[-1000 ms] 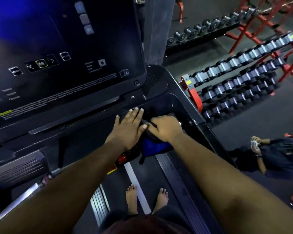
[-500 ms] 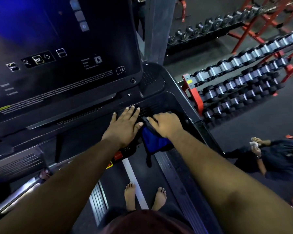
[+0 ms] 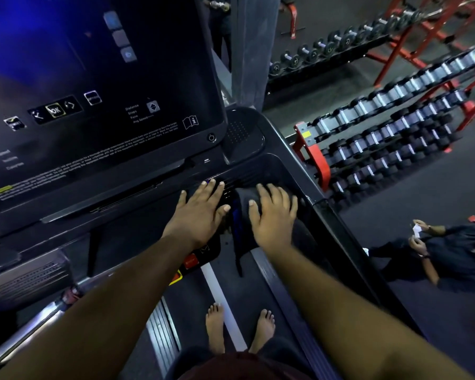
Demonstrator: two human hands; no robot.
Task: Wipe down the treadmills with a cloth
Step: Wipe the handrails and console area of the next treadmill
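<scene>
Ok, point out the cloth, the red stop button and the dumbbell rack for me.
cloth (image 3: 243, 229): head view, on the blue fold beside the right hand.
red stop button (image 3: 190, 261): head view, on its red face below the left wrist.
dumbbell rack (image 3: 314, 157): head view, on the red end post.

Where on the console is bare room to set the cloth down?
Free: tray floor beyond right hand, up to the speaker grille; ledge under the screen, beside left hand. Crowded: between the hands, where the cloth lies.
</scene>
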